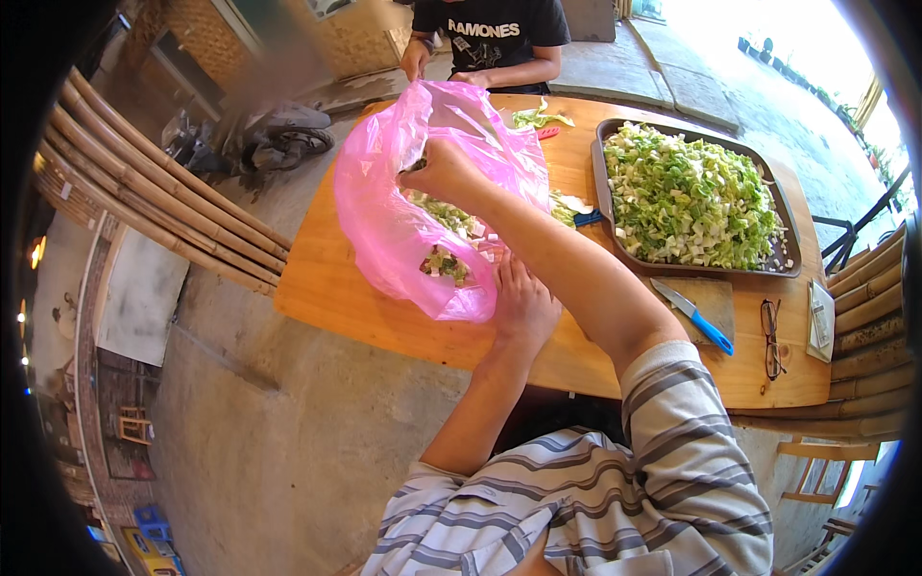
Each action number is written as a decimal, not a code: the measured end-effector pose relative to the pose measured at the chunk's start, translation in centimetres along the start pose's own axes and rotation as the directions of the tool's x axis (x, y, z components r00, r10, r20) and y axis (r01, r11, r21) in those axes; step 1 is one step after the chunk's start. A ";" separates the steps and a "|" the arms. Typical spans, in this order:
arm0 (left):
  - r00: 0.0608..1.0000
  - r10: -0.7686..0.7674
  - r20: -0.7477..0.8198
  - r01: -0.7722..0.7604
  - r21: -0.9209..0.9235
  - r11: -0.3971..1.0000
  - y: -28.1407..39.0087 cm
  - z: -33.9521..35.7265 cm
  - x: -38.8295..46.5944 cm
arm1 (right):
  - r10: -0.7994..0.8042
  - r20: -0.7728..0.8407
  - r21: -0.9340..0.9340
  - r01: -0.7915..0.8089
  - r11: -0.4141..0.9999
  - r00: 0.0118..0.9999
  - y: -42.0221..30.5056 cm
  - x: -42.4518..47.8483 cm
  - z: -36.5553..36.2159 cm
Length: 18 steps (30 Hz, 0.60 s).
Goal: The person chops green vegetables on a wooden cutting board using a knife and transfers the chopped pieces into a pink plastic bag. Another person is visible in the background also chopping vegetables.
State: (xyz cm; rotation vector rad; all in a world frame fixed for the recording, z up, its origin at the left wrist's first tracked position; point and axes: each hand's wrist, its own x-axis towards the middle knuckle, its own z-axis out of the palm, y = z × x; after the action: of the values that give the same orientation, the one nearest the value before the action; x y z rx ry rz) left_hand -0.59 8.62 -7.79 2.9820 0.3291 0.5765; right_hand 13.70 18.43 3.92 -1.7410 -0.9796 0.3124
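A pink plastic bag (374, 209) stands with its mouth wide on the wooden table (324, 288), and chopped leafy vegetable (443, 212) shows inside it. My right hand (443, 169) reaches into the bag's mouth, its fingers curled near something dark; what they hold is mostly hidden. My left hand (524, 295) lies at the bag's near right edge, touching the plastic, its grip unclear. To the right, a dark baking tray (789, 245) holds a heap of chopped cabbage (688, 194). Below the tray, a knife with a blue handle (709, 331) rests partly on a cutting board (709, 291).
Across the table a person in a black T-shirt (497, 43) holds the bag's far rim. Eyeglasses (771, 338) lie near the table's right end. Leaf pieces (536, 117) lie beyond the bag. Bamboo railings (180, 209) flank the table, and a motorcycle (281, 137) stands behind.
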 end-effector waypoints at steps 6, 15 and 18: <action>0.999 -0.034 0.002 0.034 -0.020 0.999 -0.3 0.5 -0.2 | -0.056 -0.139 -0.127 0.038 0.991 0.989 -1.2 -0.5 0.1; 0.999 -0.033 -0.005 0.033 -0.105 0.994 -0.3 0.0 0.2 | -0.183 0.084 -0.446 0.201 0.872 0.980 -0.8 -4.4 -3.6; 0.999 -0.034 -0.035 0.030 -0.087 0.996 -0.4 0.0 -0.3 | -0.271 -0.012 -0.525 0.225 0.821 0.962 -1.7 -8.8 -7.7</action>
State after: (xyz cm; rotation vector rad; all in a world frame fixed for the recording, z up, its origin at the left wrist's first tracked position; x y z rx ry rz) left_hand -0.95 8.95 -7.99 2.8808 0.3447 0.6252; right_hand 12.21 6.93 6.33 -2.0539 -1.2946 -0.2244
